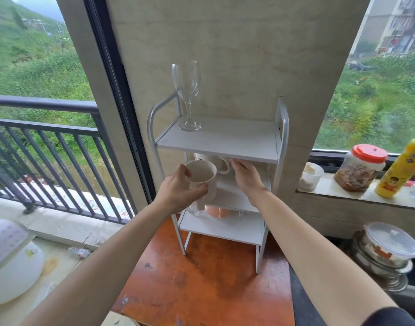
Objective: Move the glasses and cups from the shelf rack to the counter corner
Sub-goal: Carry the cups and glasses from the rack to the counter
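A white three-tier shelf rack (pixel 225 143) stands on a reddish-brown wooden counter (pixel 208 278). A clear wine glass (pixel 187 95) stands upright on the top tier's left side. My left hand (pixel 180 189) grips a white cup (pixel 203 177) in front of the middle tier, tilted toward me so its inside shows. My right hand (pixel 246 177) reaches under the top tier with fingers spread, just right of a white mug (pixel 221 164) with a handle. Another white cup (pixel 200 157) stands behind. On the bottom tier sit a pink cup (pixel 217 211) and a clear glass (pixel 197 209), partly hidden.
A windowsill at the right carries a red-lidded jar (pixel 360 168), a yellow bottle (pixel 400 168) and a small white cup (pixel 311 176). Stacked lidded containers (pixel 387 250) sit below it. A white rice cooker (pixel 11 262) stands at the left, before a black balcony railing (pixel 49 140).
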Demonstrator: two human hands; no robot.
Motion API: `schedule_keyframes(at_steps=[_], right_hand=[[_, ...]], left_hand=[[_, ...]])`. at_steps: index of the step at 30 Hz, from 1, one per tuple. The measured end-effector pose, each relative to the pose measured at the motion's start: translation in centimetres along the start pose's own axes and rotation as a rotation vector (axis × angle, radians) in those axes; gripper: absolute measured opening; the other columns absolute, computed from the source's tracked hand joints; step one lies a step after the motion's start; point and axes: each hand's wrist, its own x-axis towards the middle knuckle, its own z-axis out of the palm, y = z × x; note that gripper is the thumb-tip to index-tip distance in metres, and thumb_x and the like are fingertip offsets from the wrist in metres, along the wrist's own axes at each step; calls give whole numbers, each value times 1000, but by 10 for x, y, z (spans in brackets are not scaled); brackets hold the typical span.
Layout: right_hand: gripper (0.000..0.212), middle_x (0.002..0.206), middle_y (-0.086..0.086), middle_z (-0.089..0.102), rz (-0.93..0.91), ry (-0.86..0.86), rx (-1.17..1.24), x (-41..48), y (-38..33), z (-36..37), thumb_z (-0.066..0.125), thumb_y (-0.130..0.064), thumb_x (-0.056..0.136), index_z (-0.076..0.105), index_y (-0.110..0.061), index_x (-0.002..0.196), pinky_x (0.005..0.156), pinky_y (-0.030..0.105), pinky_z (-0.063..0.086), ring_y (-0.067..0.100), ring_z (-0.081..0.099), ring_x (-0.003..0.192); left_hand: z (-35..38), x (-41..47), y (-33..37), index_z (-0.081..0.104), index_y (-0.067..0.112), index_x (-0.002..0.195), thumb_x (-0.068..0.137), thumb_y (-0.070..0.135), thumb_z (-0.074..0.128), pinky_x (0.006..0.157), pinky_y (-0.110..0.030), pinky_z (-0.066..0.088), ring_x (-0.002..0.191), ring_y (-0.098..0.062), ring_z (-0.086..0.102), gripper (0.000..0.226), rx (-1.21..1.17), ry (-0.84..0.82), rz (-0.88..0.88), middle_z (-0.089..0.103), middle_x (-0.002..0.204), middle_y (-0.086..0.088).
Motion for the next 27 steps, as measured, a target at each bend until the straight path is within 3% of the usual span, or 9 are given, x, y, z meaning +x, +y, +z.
schedule_keyframes(at_steps=[4,6,8,12,16,21,24,27], right_hand=[[43,124,-2,57,9,5,-3,-4,4,-2,40,-44,104,52,-15,133,94,31,33,20,51,116],[44,116,-4,54,12,49,-9,-8,7,-3,38,-45,105,51,-13,132,93,31,34,17,49,108],[45,106,-2,57,-9,108,-41,-13,11,-5,34,-45,106,56,-9,122,89,33,38,19,52,100],[42,89,-2,60,-33,206,-11,-30,19,-4,35,-42,106,60,-9,100,68,31,41,15,55,81],[36,80,-1,55,-34,210,90,-53,23,0,38,-38,105,56,-12,89,66,27,39,12,49,72],[36,77,1,53,-47,261,147,-79,34,3,42,-39,99,51,-9,83,75,40,46,24,57,79],[45,77,5,56,-83,301,102,-90,36,5,43,-42,92,54,1,85,81,50,50,34,59,81],[46,78,10,59,-116,341,61,-99,38,7,45,-38,97,57,5,88,76,42,48,29,58,79]], left_hand=[[7,-6,0,39,24,129,85,36,73,59,-32,56,80,-25,66,57,-280,-41,-41,51,119,-7],[10,-9,-2,36,27,134,86,30,73,67,-39,61,89,-31,69,61,-440,-57,-79,45,129,-5],[12,-12,-2,35,33,134,87,23,73,74,-43,62,94,-35,70,61,-577,-81,-90,40,138,-3],[16,-16,-1,38,34,132,85,7,75,75,-41,62,107,-41,65,66,-818,-95,-118,38,143,-5],[19,-19,0,38,38,138,82,-4,74,81,-44,61,106,-43,66,79,-972,-98,-160,39,140,-8],[25,-36,-2,37,37,140,85,-6,69,66,-30,60,92,-40,71,76,-886,-31,-132,42,127,1],[33,-43,-3,36,41,139,74,13,83,61,-30,56,88,-29,67,85,-746,62,-95,48,129,-2],[41,-48,-4,37,44,134,61,40,91,93,-42,53,115,-18,57,92,-553,176,-64,52,133,9]])
